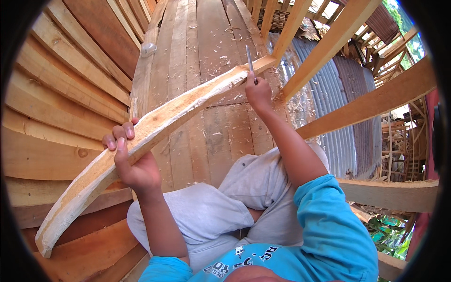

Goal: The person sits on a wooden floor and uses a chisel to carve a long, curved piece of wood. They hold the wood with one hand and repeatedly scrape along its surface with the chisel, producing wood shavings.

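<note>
A long wooden plank [162,117] with a pale, rough-cut edge runs slantwise across the view, from the lower left up to the railing at the upper right. My left hand [134,160] wraps round its lower-left part, thumb and fingers on opposite sides. Near the far end, my right hand [259,91] is closed on the handle of a knife [249,58]. The blade points away from me and lies against the plank's edge. Most of the knife's handle is hidden in my fist.
Wood shavings lie scattered over the plank floor [211,33]. A board wall [66,108] rises at the left, with a small clear object [148,49] near its foot. Wooden railing posts [324,51] stand at the right, beyond them corrugated metal sheets [329,108]. My crossed legs [197,207] are below.
</note>
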{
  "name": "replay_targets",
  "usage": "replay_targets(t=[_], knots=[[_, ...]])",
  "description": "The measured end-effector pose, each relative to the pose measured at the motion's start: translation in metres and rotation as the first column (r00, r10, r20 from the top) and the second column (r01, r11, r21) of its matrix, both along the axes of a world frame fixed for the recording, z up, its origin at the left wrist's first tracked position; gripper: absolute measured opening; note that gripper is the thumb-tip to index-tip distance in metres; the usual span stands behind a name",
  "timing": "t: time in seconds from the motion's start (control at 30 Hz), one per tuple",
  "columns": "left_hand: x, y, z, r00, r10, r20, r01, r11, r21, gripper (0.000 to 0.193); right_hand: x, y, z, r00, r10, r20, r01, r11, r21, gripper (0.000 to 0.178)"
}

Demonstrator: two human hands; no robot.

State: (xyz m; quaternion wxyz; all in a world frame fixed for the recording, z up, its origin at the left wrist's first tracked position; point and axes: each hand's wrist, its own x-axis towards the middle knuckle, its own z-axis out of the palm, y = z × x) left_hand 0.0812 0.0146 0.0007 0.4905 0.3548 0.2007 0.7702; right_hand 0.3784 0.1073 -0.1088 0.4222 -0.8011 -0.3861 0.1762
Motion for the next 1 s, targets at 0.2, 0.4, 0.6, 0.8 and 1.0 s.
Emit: replay_targets(t=[0.2, 0.4, 0.6, 0.8, 1.0], knots=[[0.001, 0.000, 0.002, 1.000, -0.002, -0.010, 0.002, 1.000, 0.001, 0.021, 0.009, 0.008, -0.015, 0.972, 0.079, -0.221, -0.068, 0.996, 0.055, 0.052], [0.000, -0.001, 0.003, 1.000, 0.012, -0.017, -0.012, 1.000, -0.003, 0.021, 0.010, 0.007, 0.007, 0.640, 0.013, -0.768, -0.064, 0.997, -0.037, 0.049], [0.004, 0.000, 0.004, 1.000, 0.017, -0.019, -0.017, 1.000, -0.010, 0.022, 0.025, 0.003, 0.034, 0.749, 0.132, -0.649, -0.127, 0.990, 0.054, 0.048], [0.001, -0.002, 0.005, 0.998, 0.065, -0.010, -0.065, 0.997, -0.027, 0.025, 0.019, -0.013, 0.077, 0.732, 0.503, -0.459, -0.583, 0.811, -0.042, 0.049], [0.007, 0.000, 0.004, 0.999, 0.011, -0.031, -0.011, 1.000, -0.004, 0.022, 0.122, 0.003, 0.029, 0.967, -0.174, 0.188, 0.169, 0.985, 0.041, 0.038]])
